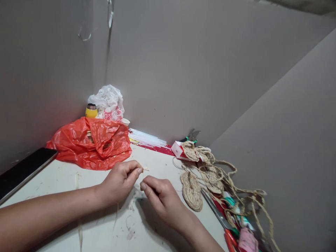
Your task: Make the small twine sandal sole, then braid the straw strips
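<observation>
Over the white tabletop [105, 232] both hands are held close together, fingers curled. My left hand [122, 182] is closed in a pinch, and the end of a thin pale fibre strip [146, 169] pokes out past its thumb and forefinger. A little to the right and lower, my right hand [164, 197] is also pinched shut; whatever lies between its fingertips is too small or hidden to make out. Another long pale strip [80, 231] runs down the table beneath my left forearm. Nearest to my right hand is a flat sole-shaped piece of coiled twine [191, 191].
A red plastic bag [78, 143], a white bag [109, 99] and a yellow jar [91, 111] stand back left, near a black phone-like slab [23, 171]. Translucent glue sticks [149, 137] lie behind. Tangled cord [236, 190], pliers [193, 136] and red-handled scissors [223, 222] crowd the right.
</observation>
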{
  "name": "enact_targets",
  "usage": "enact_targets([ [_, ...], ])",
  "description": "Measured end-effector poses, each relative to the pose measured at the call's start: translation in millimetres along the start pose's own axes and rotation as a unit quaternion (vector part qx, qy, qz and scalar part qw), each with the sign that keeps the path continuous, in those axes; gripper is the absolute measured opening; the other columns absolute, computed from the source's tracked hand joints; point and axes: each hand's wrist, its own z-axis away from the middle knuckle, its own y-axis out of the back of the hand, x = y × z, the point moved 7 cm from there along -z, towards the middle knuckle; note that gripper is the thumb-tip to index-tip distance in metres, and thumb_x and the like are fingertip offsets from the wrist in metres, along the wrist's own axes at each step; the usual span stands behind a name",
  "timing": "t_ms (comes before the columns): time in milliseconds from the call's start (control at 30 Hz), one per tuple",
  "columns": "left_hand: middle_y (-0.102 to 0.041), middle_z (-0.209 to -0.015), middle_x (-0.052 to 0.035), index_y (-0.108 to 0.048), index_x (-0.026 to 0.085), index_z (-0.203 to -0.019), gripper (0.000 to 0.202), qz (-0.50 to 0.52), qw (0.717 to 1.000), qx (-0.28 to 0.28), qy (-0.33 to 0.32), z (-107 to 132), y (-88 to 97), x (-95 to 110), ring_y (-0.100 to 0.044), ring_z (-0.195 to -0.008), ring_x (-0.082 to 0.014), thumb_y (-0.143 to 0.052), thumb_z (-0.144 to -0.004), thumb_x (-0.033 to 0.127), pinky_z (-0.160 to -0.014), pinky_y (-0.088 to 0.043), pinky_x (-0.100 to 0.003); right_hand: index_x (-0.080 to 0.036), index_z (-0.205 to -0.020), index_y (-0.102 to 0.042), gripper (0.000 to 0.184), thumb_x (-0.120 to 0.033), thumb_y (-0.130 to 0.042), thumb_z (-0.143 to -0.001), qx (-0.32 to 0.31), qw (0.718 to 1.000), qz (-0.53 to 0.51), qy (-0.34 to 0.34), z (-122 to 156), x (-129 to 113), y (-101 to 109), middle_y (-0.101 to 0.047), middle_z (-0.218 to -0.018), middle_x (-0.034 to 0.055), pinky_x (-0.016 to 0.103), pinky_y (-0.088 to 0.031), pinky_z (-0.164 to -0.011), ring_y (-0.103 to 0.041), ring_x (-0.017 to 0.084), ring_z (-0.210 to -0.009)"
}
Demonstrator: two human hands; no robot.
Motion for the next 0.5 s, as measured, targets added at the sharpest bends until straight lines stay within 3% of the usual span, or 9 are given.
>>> enact_targets([
  [67, -0.054, -0.067, 0.0015, -0.056, 0.016, -0.074, 0.024, -0.07, 0.997, -0.003, -0.016, -1.3, 0.4, -3.4, -0.05, -0.064, -0.0105, -0.041, -0.09, 0.026, -0.064, -0.037, -0.022, -0.02, -0.065, -0.041, 0.023, -0.016, -0.04, -0.088, -0.021, 0.998, 0.056, 0.023, 4.3, -6.4, -5.2, -0.038, -0.058, -0.0042, 0.022, -0.028, -0.054, -0.034, 0.01, -0.053],
  [167, -0.054, -0.065, 0.0015, -0.055, 0.016, -0.072, 0.024, -0.157, 0.986, -0.05, -0.032, -2.0, -6.1, -8.7, -0.047, -0.061, -0.0107, -0.04, -0.089, 0.023, -0.061, -0.034, -0.023, -0.02, -0.066, -0.04, 0.021, -0.012, -0.041, -0.085, -0.029, 0.994, 0.098, 0.046, 7.8, -8.7, -3.0, -0.039, -0.058, -0.0038, 0.023, -0.028, -0.053, -0.035, 0.01, -0.052],
  [300, -0.056, -0.066, 0.0013, -0.054, 0.017, -0.07, 0.022, -0.18, 0.974, -0.133, -0.038, 1.1, -19.8, -11.6, -0.048, -0.061, -0.0106, -0.04, -0.086, 0.02, -0.059, -0.033, -0.022, -0.019, -0.067, -0.046, 0.021, -0.012, -0.043, -0.087, 0.042, 0.99, 0.111, 0.074, 3.0, -3.5, 15.3, -0.046, -0.06, -0.0016, 0.023, -0.03, -0.054, -0.04, 0.011, -0.054],
  [400, -0.054, -0.063, 0.002, -0.054, 0.016, -0.066, 0.026, -0.159, 0.974, -0.161, -0.03, 3.7, -25.1, -10.3, -0.046, -0.058, -0.01, -0.039, -0.087, 0.021, -0.057, -0.032, -0.021, -0.018, -0.072, -0.055, 0.019, -0.016, -0.047, -0.088, 0.111, 0.987, 0.07, 0.095, -1.7, -1.4, 27.0, -0.05, -0.065, 0.0011, 0.025, -0.034, -0.057, -0.047, 0.013, -0.061],
  [500, -0.056, -0.063, 0.0017, -0.056, 0.016, -0.067, 0.027, -0.135, 0.976, -0.17, -0.009, 5.0, -26.5, -10.9, -0.046, -0.057, -0.0101, -0.039, -0.087, 0.022, -0.056, -0.032, -0.021, -0.017, -0.068, -0.057, 0.023, -0.02, -0.048, -0.089, 0.12, 0.989, -0.044, 0.075, -5.9, 1.7, 27.8, -0.051, -0.068, 0.0024, 0.025, -0.039, -0.059, -0.05, 0.014, -0.065],
])
